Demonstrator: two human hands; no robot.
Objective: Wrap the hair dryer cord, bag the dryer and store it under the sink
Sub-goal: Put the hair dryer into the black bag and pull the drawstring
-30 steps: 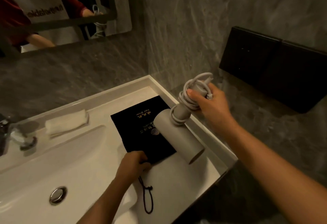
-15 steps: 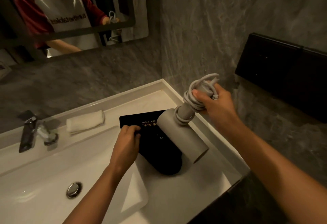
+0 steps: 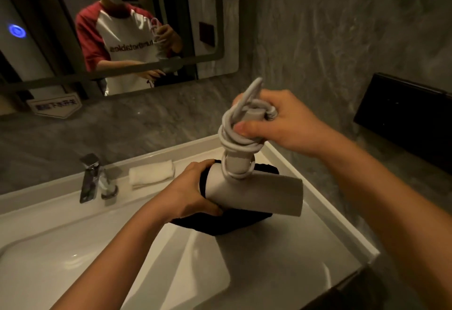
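Note:
A pale grey hair dryer (image 3: 256, 196) hangs over the right side of the white sink counter (image 3: 305, 256), barrel level and handle pointing up. Its grey cord (image 3: 238, 139) is coiled around the handle. My right hand (image 3: 283, 123) grips the top of the handle over the cord loops. My left hand (image 3: 193, 192) holds the black drawstring bag (image 3: 220, 224) lifted off the counter, bunched at the rear end of the barrel. The bag lies below and behind the dryer, mostly hidden by it.
A folded white towel (image 3: 151, 174) lies at the back of the counter beside the chrome faucet (image 3: 91, 177). The basin (image 3: 73, 260) fills the lower left. A mirror (image 3: 110, 28) hangs above; a dark panel (image 3: 403, 114) is mounted on the right wall.
My left hand picked the bag up from the counter and brought it to the dryer's rear end. My right hand swung the dryer so the handle stands upright.

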